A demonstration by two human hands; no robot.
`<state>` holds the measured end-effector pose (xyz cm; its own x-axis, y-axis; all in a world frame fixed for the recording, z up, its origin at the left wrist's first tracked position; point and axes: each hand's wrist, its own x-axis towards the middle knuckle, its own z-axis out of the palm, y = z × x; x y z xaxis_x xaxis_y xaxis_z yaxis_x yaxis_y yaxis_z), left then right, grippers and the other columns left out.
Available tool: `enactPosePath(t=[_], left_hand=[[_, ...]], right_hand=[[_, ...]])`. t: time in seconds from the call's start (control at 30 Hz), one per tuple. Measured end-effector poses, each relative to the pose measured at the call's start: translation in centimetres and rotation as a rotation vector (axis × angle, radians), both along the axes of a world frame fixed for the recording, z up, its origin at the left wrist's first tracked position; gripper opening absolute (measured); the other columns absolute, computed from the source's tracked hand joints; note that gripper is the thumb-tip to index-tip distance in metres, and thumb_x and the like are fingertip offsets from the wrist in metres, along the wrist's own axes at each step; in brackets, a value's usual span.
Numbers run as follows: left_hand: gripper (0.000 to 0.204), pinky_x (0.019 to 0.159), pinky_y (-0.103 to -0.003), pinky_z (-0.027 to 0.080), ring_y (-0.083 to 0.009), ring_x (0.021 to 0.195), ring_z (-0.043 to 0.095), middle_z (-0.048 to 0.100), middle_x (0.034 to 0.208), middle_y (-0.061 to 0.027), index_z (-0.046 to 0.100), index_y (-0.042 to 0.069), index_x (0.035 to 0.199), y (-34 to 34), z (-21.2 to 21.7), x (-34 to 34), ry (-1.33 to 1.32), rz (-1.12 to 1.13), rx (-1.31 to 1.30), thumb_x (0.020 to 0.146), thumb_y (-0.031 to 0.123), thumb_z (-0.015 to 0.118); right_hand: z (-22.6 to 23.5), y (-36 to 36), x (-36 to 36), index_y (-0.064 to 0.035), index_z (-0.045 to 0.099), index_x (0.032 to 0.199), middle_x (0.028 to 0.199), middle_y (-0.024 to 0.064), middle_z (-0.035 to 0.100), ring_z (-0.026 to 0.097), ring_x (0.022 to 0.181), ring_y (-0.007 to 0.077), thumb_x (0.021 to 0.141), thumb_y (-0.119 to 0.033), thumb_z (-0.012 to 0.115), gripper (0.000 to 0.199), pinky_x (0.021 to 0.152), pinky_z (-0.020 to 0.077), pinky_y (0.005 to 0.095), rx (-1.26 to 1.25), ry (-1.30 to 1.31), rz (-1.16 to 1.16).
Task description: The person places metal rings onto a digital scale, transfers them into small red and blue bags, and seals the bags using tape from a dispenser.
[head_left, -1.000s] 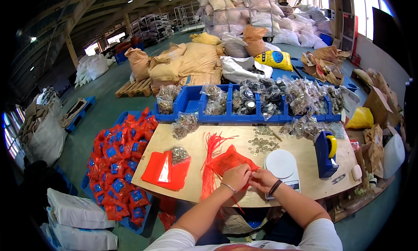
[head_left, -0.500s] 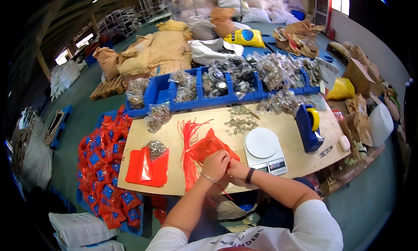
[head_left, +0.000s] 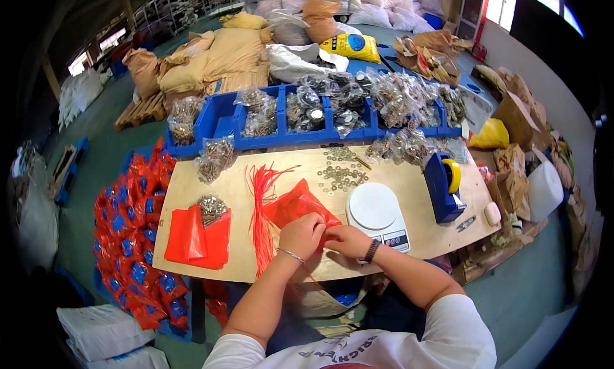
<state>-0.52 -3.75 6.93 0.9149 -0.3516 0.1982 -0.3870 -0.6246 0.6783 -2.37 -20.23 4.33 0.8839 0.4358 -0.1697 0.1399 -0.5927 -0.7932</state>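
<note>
Both the left hand [head_left: 302, 233] and the right hand [head_left: 346, 240] pinch a red mesh bag [head_left: 295, 206] (beside red ties [head_left: 261, 209]) near a white scale [head_left: 377, 215].

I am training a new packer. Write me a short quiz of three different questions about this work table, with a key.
1. True or false: both hands are on the red mesh bag at the near edge of the plywood table.
2. What lies directly left of the bag? A) bundle of red ties B) blue tape dispenser C) white kitchen scale
3. Fill in: the loose washers lie on the table in front of the blue ____.

Key: 1 true; 2 A; 3 bins
</note>
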Motion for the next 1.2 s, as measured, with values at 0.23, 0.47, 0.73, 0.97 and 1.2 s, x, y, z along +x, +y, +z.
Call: enactPosePath(t=[0.23,0.47,0.73,0.97,1.2], left_hand=[[0.013,0.063,-0.039,0.046,-0.0267,0.073,0.059,0.060,0.078,-0.0081,0.056,0.010,0.081,-0.5,-0.5,0.5,-0.078,-0.060,-0.018,0.082,0.021,0.050],[0.013,0.064,-0.039,0.047,-0.0247,0.074,0.060,0.060,0.078,-0.0067,0.055,0.011,0.085,-0.3,-1.2,0.8,-0.146,-0.116,0.058,0.083,0.021,0.048],[0.013,0.062,-0.038,0.049,-0.0244,0.075,0.061,0.061,0.079,-0.0074,0.053,0.009,0.084,-0.1,-0.6,1.0,-0.152,-0.170,0.094,0.083,0.021,0.049],[0.013,0.062,-0.039,0.048,-0.0248,0.075,0.061,0.060,0.078,-0.0082,0.051,0.009,0.083,-0.3,0.1,1.1,-0.180,-0.189,0.105,0.083,0.022,0.049],[0.015,0.064,-0.040,0.047,-0.0256,0.079,0.060,0.060,0.082,-0.0073,0.053,0.009,0.083,0.1,0.5,1.5,-0.083,-0.173,0.105,0.084,0.022,0.047]], right_hand=[[0.6,-6.2,4.7,0.0003,0.061,0.099,0.089,0.0057,0.062,0.057,0.074,0.0102,0.082,-0.006,0.053,0.020,0.067,0.0455,0.0225,0.645,0.095,-0.407],[-1.4,-8.9,19.9,-0.0083,0.044,0.126,0.099,0.0093,0.059,0.055,0.081,0.0160,0.075,-0.007,0.059,0.053,0.072,0.0453,0.0274,0.308,-0.237,-0.621],[-4.3,-10.0,31.3,-0.0139,0.043,0.130,0.127,0.0124,0.047,0.051,0.109,0.0290,0.069,-0.022,0.065,0.065,0.090,0.0409,0.0345,-0.244,-0.149,-0.735],[-4.4,-12.2,31.2,0.0008,0.056,0.112,0.119,0.0176,0.047,0.043,0.113,0.0296,0.069,-0.026,0.065,0.052,0.093,0.0380,0.0333,-0.024,-0.297,-0.701],[0.4,-9.9,22.9,-0.0023,0.060,0.106,0.115,0.0113,0.044,0.047,0.105,0.0233,0.075,-0.018,0.062,0.035,0.088,0.0398,0.0308,0.064,-0.533,-0.555]])
